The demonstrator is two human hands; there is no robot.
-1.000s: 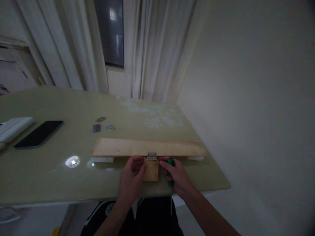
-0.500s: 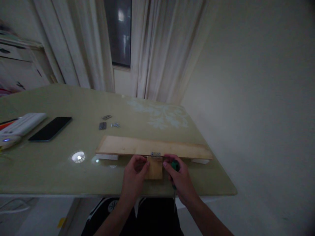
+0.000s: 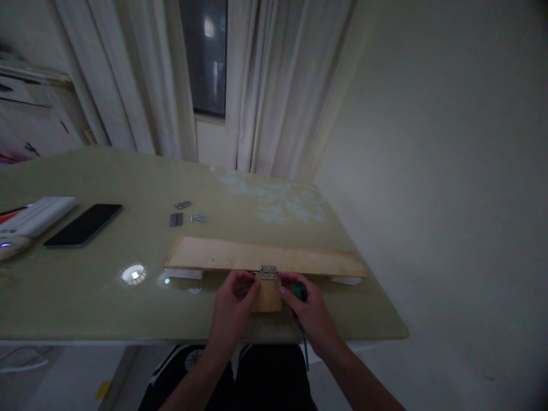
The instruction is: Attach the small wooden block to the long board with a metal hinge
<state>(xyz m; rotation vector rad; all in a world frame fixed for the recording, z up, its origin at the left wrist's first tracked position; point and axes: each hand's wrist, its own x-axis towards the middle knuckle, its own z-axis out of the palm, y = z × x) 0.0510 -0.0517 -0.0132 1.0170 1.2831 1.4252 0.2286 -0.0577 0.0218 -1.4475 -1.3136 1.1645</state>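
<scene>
A long wooden board (image 3: 265,258) lies across the near part of the table, raised on white blocks. A small wooden block (image 3: 266,295) sits against its near edge, joined by a small metal hinge (image 3: 268,272). My left hand (image 3: 233,313) pinches the block's left side with curled fingers. My right hand (image 3: 311,315) presses the block's right side while also gripping a green-handled screwdriver (image 3: 299,292), whose shaft points down past the table edge.
Spare hinges (image 3: 176,218) and several screws (image 3: 199,218) lie beyond the board. A black phone (image 3: 83,224) and a white device (image 3: 33,216) rest at the left. The green table (image 3: 85,297) ends just below my hands; curtains and a wall stand behind and to the right.
My hands stay on the small block, with only slight shifts. The view has moved a little between frames.
</scene>
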